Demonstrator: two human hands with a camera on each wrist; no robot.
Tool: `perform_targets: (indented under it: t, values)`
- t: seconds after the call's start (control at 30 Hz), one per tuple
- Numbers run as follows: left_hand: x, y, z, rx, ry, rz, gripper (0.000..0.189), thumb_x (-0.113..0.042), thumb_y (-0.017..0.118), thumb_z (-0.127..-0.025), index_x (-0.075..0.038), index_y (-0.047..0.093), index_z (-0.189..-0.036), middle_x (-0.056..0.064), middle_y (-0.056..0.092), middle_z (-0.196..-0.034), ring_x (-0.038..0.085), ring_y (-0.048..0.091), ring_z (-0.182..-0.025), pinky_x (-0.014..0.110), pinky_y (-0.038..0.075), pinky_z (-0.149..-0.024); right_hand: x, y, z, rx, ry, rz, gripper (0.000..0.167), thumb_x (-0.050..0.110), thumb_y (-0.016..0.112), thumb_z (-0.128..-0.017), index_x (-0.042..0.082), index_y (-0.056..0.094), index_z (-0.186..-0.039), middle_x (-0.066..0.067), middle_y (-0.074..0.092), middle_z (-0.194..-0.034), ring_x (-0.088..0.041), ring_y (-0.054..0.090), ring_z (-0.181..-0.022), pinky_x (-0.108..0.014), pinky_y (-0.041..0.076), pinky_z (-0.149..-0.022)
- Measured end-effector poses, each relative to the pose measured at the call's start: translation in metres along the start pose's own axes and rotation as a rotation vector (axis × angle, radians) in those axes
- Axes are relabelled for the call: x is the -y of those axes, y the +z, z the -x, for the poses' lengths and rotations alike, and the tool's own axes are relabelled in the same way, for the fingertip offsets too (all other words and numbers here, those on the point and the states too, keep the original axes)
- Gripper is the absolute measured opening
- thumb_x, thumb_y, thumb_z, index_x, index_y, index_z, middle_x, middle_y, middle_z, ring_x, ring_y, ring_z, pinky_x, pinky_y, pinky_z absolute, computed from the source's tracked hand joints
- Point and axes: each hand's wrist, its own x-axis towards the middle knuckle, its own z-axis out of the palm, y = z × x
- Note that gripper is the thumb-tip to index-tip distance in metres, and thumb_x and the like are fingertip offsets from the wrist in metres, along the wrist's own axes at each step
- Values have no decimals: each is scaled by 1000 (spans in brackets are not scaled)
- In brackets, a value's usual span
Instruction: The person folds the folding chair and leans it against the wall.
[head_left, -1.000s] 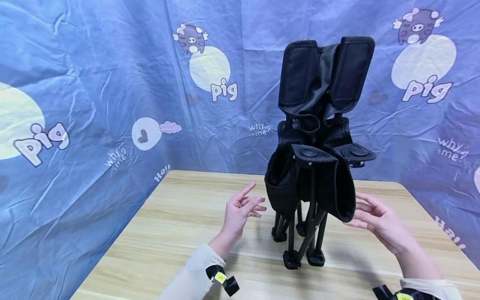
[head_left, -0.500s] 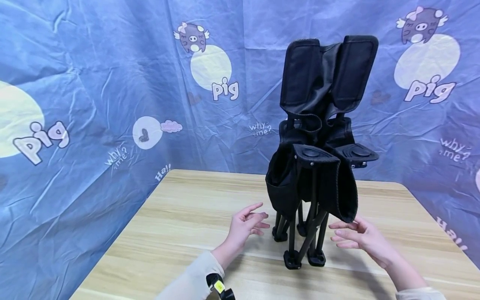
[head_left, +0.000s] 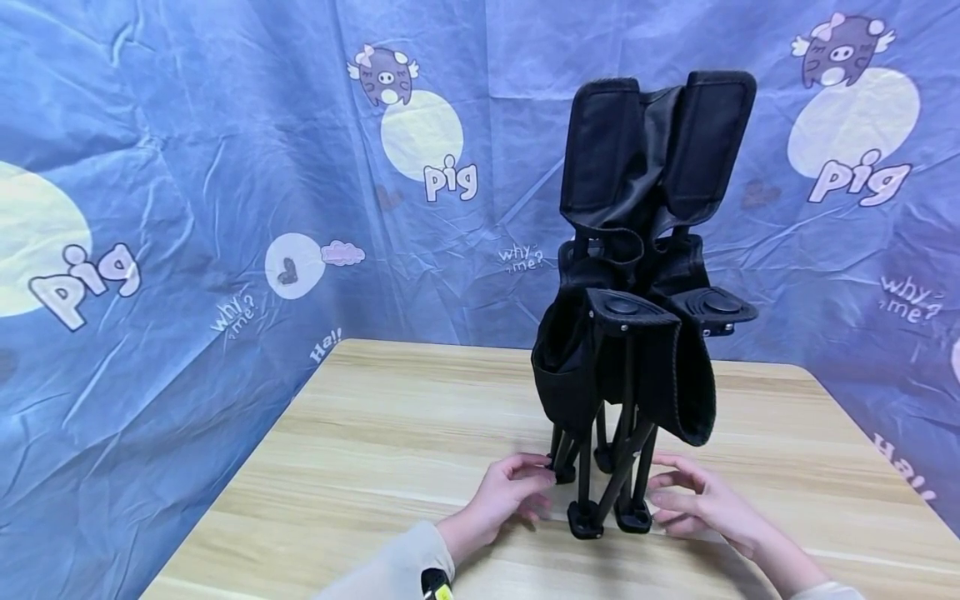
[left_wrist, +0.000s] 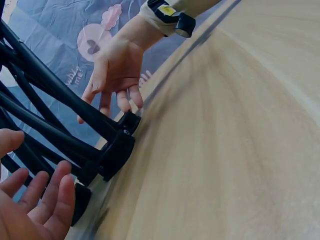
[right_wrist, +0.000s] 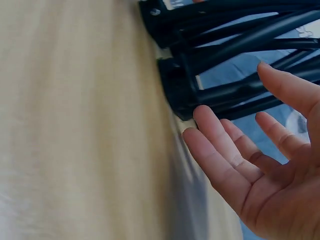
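A folded black camping chair (head_left: 652, 375) stands upright on the table, right of centre in the head view. Its crossed legs (left_wrist: 50, 85) end in black plastic feet (right_wrist: 175, 87). My left hand (head_left: 513, 496) is low at the left side, fingers loosely bent, with its fingertips right at the rear left foot. On the opposite side my right hand (head_left: 693, 504) is spread, its fingertips close beside the front right foot (head_left: 633, 518). The right wrist view shows the right palm (right_wrist: 280, 195) with relaxed fingers round nothing. Both hands frame the leg ends.
The wooden table (head_left: 390, 442) has rounded far corners and reaches out on both sides of the chair. Behind it hangs a wrinkled blue cloth (head_left: 427, 250) printed with pigs and lettering. Flat cup-holder armrests (head_left: 622, 307) and a hanging pocket (head_left: 566, 400) jut from the chair above my hands.
Both hands have come down from beside the pockets to the chair's feet; the right has also moved inward to the left. The chair stays where it stood.
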Motion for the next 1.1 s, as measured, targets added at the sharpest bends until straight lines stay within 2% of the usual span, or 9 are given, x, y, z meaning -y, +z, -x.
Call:
perform_targets:
  t: [0.13, 0.23, 0.3, 0.37, 0.6, 0.7, 0.87, 1.0, 1.1]
  values:
    - [5, 2, 0, 103, -76, 0, 40, -8, 65, -91, 1, 58, -129, 17, 68, -115, 20, 71, -69, 22, 54, -48, -5, 6, -1, -30, 62, -1, 50, 5, 59, -97, 50, 55, -118, -5, 56, -115, -28, 69, -86, -40, 61, -69]
    - [8, 4, 1, 185, -146, 9, 44, -10, 64, -91, -2, 54, -134, 11, 65, -116, 29, 72, -73, 25, 56, -50, -7, 11, -2, -63, 94, 24, 48, 8, 63, -95, 19, 50, -139, -7, 56, -114, -28, 69, -85, -41, 61, -66]
    - [10, 5, 1, 227, -177, 20, 48, -9, 63, -91, -2, 50, -136, 9, 63, -119, 36, 73, -78, 29, 59, -53, -7, 13, -2, -75, 101, 38, 61, 8, 65, -94, -5, 34, -144, -8, 55, -114, -28, 69, -84, -42, 61, -65]
    - [12, 6, 1, 244, -194, 26, 51, -8, 64, -90, -2, 48, -138, 9, 61, -121, 42, 71, -82, 33, 60, -56, -8, 14, -3, -81, 101, 53, 76, 8, 66, -93, -19, 14, -141, -8, 55, -114, -27, 69, -83, -43, 61, -65]
    - [15, 12, 0, 270, -220, 46, 58, 0, 65, -86, 0, 43, -141, 13, 54, -130, 47, 69, -87, 39, 62, -62, -11, 13, -3, -64, 96, 56, 73, 5, 68, -90, -21, 20, -138, -8, 57, -116, -27, 68, -82, -43, 61, -63]
    - [16, 16, -3, 315, -226, 51, 58, 6, 64, -85, 1, 44, -139, 11, 54, -130, 45, 70, -88, 38, 62, -64, -13, 12, -4, -38, 94, 45, 69, 3, 67, -89, -20, 24, -137, -7, 57, -117, -24, 68, -77, -41, 61, -61]
    - [18, 20, -8, 363, -219, 71, 55, 17, 59, -83, 3, 43, -134, 11, 51, -132, 51, 66, -95, 38, 62, -68, -18, 13, -6, 12, 92, -21, 57, -1, 68, -86, -16, 37, -132, -8, 60, -119, -24, 69, -74, -38, 61, -60]
    - [20, 23, -12, 366, -206, 77, 51, 23, 56, -82, 4, 48, -128, 12, 54, -122, 60, 61, -98, 38, 62, -69, -22, 15, -8, 34, 108, -102, 47, -4, 69, -85, 2, 54, -130, -12, 58, -131, -33, 71, -86, -38, 62, -63]
    - [22, 24, -14, 362, -188, 64, 48, 25, 55, -81, 7, 52, -125, 11, 57, -113, 63, 59, -97, 38, 62, -69, -25, 15, -10, 47, 116, -136, 49, -5, 69, -85, 13, 58, -129, -16, 53, -137, -37, 70, -91, -38, 62, -64]
